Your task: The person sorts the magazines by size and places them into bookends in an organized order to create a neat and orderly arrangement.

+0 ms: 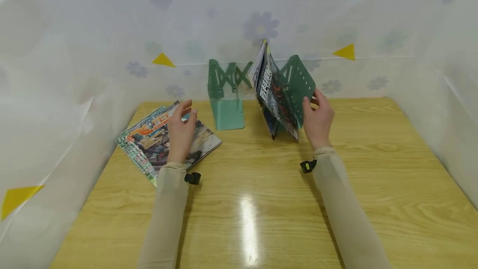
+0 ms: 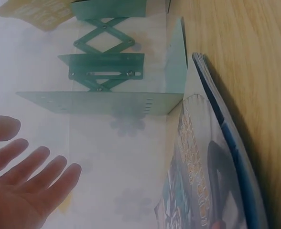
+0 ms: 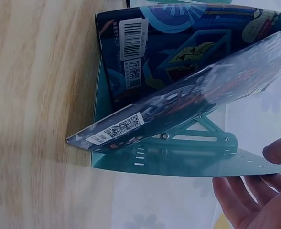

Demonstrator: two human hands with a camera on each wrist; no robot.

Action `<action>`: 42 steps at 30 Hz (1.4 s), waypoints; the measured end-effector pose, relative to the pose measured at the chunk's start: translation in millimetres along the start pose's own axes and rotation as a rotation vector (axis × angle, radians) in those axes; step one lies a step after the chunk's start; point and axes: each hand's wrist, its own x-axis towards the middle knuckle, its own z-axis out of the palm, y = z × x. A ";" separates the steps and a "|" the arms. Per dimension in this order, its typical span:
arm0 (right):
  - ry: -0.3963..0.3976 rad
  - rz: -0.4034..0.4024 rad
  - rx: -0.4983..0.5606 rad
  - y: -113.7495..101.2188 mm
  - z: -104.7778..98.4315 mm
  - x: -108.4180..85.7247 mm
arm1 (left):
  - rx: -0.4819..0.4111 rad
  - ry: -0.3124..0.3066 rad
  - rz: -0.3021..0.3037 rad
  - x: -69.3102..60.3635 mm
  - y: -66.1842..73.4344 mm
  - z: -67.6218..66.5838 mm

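Observation:
A green expandable metal bookend (image 1: 229, 113) with scissor-like struts stands at the back of the table. Inside its right part lean magazines (image 1: 278, 99), tilted and spread apart at the bottom; barcodes show on two covers in the right wrist view. My right hand (image 1: 319, 117) holds the edge of the perforated right end plate (image 3: 193, 164), thumb on the inner face and fingers on the outer. My left hand (image 1: 181, 130), fingers loosely bent and holding nothing, hovers over a pile of overlapping magazines (image 1: 203, 140) lying flat at the left.
The wooden table (image 1: 239, 169) runs up to a whitish flowered curtain (image 1: 224, 20) at the back and both sides. Yellow triangles (image 1: 345, 52) mark the curtain. A black band (image 1: 193, 178) is on the left wrist and another (image 1: 308, 166) on the right.

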 end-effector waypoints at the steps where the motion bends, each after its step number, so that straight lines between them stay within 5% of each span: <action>1: -0.002 0.001 -0.002 1.3 0.2 0.7 | -0.001 0.003 0.003 0.0 -0.1 -0.3; 16: -0.039 0.039 -0.106 8.5 0.8 13.2 | 0.006 0.022 -0.009 -1.0 11.7 -9.0; 42: -0.038 0.043 -0.139 11.8 -2.1 14.2 | 0.143 0.129 -0.220 -10.1 -4.6 -47.1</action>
